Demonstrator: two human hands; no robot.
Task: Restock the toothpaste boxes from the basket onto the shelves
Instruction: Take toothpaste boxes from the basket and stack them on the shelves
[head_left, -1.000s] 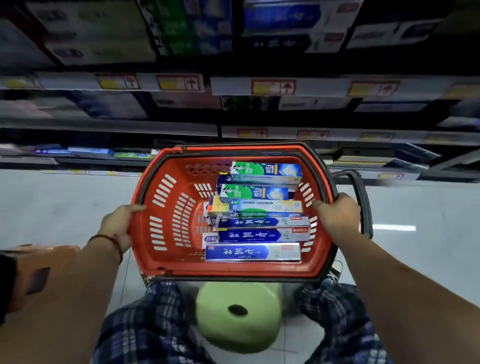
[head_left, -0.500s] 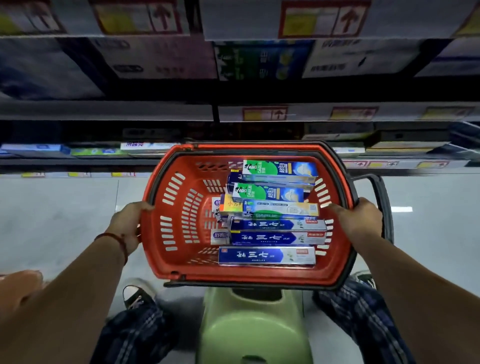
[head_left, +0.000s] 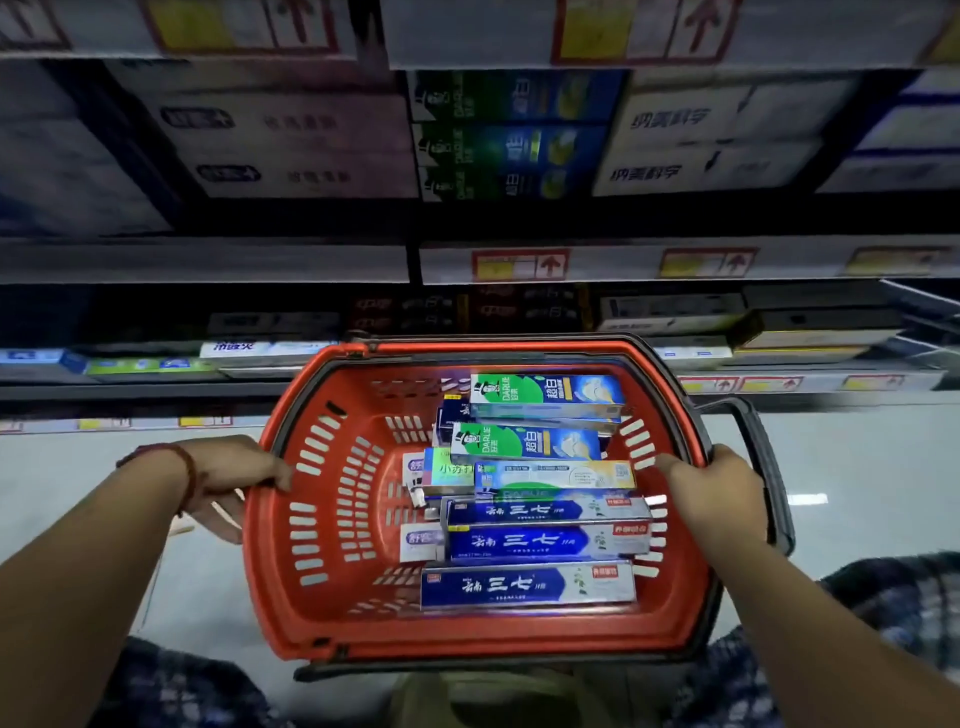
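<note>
Head view, shop aisle. Holds a red basket (head_left: 311, 597) by both sides, close in front of the shelves (head_left: 208, 260). Curls the left hand (head_left: 231, 480) round the left rim, fingertips (head_left: 278, 479) on the slotted wall, a red cord (head_left: 189, 467) at the wrist. Clamps the right hand (head_left: 719, 493) over the right rim, just beside the dark handle (head_left: 768, 467) folded outward. Carries the toothpaste boxes (head_left: 524, 540) lying flat in the basket's right half, blue ones nearest, green ones farthest. Faces stocked boxes (head_left: 270, 349) on the shelf behind, blurred.
</note>
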